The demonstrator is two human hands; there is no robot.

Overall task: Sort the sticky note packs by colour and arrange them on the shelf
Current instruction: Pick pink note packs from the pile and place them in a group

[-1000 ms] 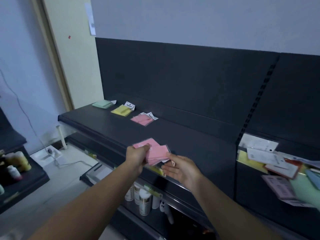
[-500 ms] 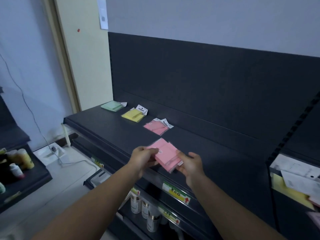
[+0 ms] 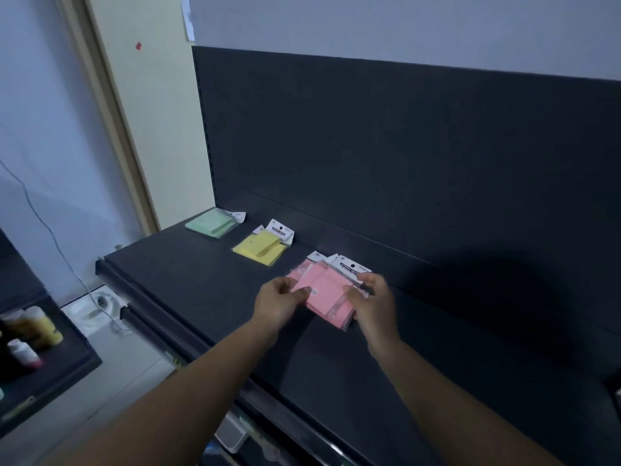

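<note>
Both hands hold a small stack of pink sticky note packs (image 3: pixel 324 292) just over the dark shelf (image 3: pixel 188 280), right at the pink pile lying by the back panel. My left hand (image 3: pixel 279 302) pinches the stack's left edge and my right hand (image 3: pixel 373 301) grips its right edge. The white header cards of the pink packs (image 3: pixel 349 267) stick out behind. Further left along the back lie a yellow pack pile (image 3: pixel 260 251) and a green pack pile (image 3: pixel 211 223). I cannot tell whether the held stack touches the pile beneath.
The black back panel (image 3: pixel 403 156) rises behind the shelf. A lower side shelf (image 3: pixel 50 371) at left carries bottles (image 3: pixel 40 326). A cable and a white floor socket (image 3: pixel 100 302) sit below the shelf's left end. Lower shelves hold bottles, mostly hidden.
Both hands carried the pink packs forward and left, from the shelf's front edge to the pink pile at the back. The view turned left, so the mixed packs at right are out of sight.
</note>
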